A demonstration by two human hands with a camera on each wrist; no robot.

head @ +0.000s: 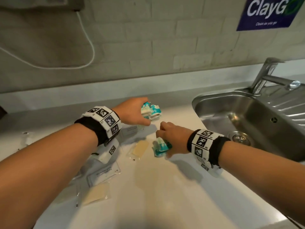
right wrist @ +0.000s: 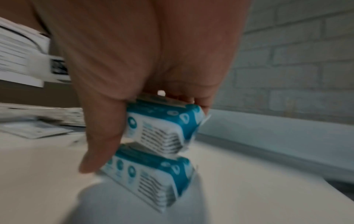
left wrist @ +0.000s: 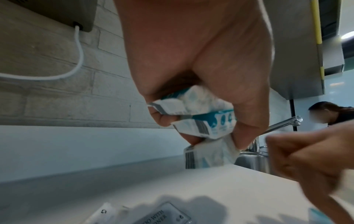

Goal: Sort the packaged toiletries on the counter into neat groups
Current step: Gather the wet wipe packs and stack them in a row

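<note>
My left hand hovers over the back of the white counter and grips a bunch of teal-and-white packets. The left wrist view shows three of these packets clamped between thumb and fingers, the lowest near the counter. My right hand, nearer and just to the right, holds two more teal-and-white packets. In the blurred right wrist view the two packets are stacked, pinched by the thumb, the lower one close to the counter.
Clear sachets with beige pads and printed clear sachets lie under and beside my left arm. A steel sink with a faucet is at the right. Another person stands beyond it.
</note>
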